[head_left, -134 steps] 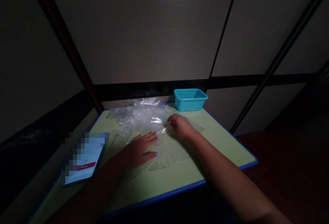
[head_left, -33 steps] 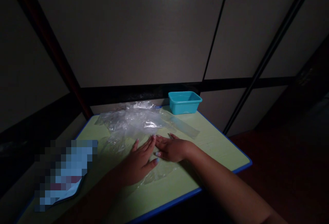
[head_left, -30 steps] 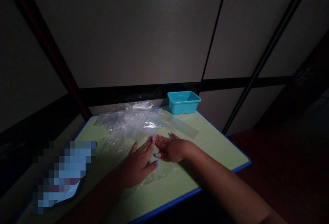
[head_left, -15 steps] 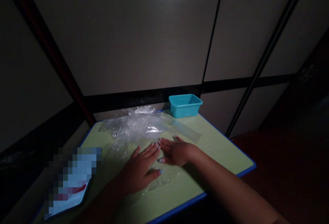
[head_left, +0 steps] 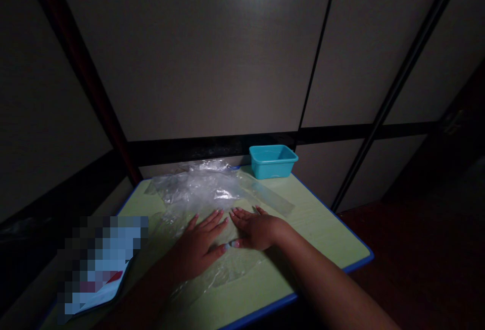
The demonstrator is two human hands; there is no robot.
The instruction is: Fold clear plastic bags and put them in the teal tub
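Touching plastic, left hand and right hand lie well inside table edge

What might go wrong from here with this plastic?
The thin, clear plastic might crease or slide, as it is crumpled beyond the outspread left hand and right hand. The left forearm is near the tablet, so a sideways sweep might nudge it.
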